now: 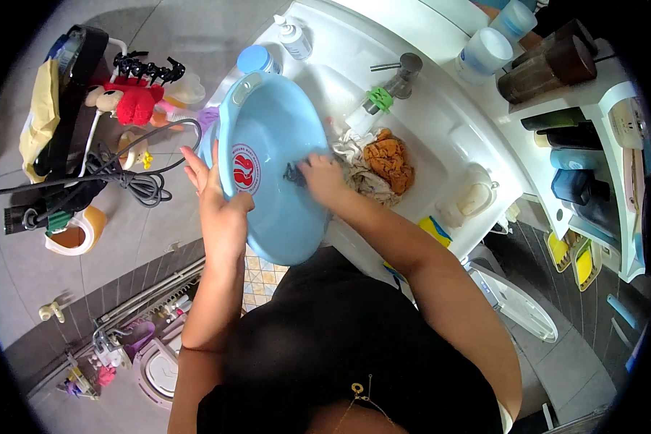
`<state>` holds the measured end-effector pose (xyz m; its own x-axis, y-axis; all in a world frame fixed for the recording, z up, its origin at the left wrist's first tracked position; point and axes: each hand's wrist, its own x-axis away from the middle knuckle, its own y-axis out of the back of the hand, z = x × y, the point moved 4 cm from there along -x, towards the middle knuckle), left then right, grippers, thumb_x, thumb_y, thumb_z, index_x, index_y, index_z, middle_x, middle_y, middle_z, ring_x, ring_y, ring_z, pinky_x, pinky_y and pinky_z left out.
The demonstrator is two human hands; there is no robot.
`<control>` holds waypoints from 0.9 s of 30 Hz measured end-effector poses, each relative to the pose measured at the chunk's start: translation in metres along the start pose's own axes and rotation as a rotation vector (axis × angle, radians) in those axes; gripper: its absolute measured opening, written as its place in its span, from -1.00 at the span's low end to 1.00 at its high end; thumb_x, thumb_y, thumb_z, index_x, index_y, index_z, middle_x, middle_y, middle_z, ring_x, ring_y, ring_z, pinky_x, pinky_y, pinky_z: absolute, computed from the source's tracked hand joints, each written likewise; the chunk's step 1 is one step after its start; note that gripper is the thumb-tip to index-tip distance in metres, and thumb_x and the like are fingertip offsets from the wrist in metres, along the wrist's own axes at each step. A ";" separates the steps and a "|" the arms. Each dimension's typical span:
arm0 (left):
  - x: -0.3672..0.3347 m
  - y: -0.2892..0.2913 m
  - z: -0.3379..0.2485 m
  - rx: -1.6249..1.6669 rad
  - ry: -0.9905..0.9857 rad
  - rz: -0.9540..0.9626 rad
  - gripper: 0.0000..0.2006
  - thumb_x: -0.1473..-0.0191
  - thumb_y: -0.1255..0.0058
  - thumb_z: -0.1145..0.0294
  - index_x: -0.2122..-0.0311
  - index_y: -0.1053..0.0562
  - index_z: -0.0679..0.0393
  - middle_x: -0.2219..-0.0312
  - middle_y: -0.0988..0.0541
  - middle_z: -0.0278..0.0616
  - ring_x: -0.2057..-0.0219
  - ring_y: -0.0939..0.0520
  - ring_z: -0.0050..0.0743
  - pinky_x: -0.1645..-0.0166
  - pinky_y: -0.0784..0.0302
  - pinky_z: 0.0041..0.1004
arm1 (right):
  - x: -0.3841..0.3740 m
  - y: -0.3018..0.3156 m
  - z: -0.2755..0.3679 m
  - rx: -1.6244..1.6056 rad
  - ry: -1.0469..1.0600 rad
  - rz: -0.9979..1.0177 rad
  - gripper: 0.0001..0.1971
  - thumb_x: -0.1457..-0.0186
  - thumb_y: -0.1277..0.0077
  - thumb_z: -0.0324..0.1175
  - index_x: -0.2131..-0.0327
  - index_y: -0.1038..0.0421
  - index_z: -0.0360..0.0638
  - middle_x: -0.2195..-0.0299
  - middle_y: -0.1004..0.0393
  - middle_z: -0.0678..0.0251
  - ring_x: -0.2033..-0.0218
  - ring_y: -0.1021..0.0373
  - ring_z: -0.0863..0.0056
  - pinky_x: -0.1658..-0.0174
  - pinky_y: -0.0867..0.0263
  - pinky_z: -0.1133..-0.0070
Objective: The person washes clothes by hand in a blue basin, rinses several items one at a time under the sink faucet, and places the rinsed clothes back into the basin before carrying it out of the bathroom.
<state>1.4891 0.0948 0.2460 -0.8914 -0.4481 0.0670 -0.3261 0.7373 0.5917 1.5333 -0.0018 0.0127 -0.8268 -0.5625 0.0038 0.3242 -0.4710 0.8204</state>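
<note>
A light blue plastic basin (275, 224) with a red round sticker on its inner wall is tilted over the near left side of the white sink (477, 163). My left hand (224, 210) grips its left rim, thumb inside and fingers outside. Inside the basin, my right hand (324, 176) is closed on a small dark grey bunched thing (294, 173) against the bottom; its kind is unclear. Just right of the basin, a wet brown cloth (389, 163) lies bunched in the sink beside pale patterned cloth (365, 182), under the tap (405, 72).
A pump bottle (294, 40) and a blue-lidded jar (257, 59) stand on the sink's far left edge. A soap dish (477, 192) sits at right. A coiled black cable (134, 177) hangs at left by a rack. A shelf with bottles (579, 184) stands right.
</note>
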 end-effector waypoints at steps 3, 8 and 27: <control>0.002 0.001 -0.003 -0.002 0.012 -0.021 -0.24 0.45 0.25 0.69 -0.10 -0.20 0.23 -0.22 0.39 0.02 -0.25 0.47 -0.22 -0.21 0.26 -0.44 | 0.000 -0.011 -0.003 -0.102 -0.011 0.004 -0.77 0.03 0.15 -0.39 0.25 -0.40 -0.09 0.34 -0.34 0.17 0.28 -0.32 0.21 0.21 -0.22 0.37; 0.001 0.009 0.000 0.151 0.039 -0.076 -0.30 0.45 0.30 0.73 -0.04 -0.24 0.37 -0.22 0.39 0.03 -0.25 0.44 -0.32 -0.13 0.00 -0.54 | 0.024 0.003 -0.070 -0.445 -0.325 -0.329 -0.78 0.11 0.08 -0.50 0.30 -0.42 -0.17 0.39 -0.37 0.13 0.30 -0.33 0.17 0.24 -0.26 0.41; -0.009 -0.017 0.005 -0.068 -0.009 -0.021 -0.25 0.34 0.20 0.63 -0.15 -0.14 0.09 -0.22 0.33 0.03 -0.24 0.41 0.03 -0.20 0.42 -0.07 | -0.072 0.170 -0.103 -2.219 -0.631 -0.517 -0.80 0.03 0.23 -0.52 0.33 -0.28 -0.47 0.25 -0.35 0.02 0.11 -0.25 0.23 -0.03 -0.16 0.50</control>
<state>1.5014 0.0892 0.2313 -0.8873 -0.4588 0.0470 -0.3235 0.6916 0.6458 1.6951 -0.1119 0.0928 -0.8165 -0.2117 0.5371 -0.4163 -0.4288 -0.8018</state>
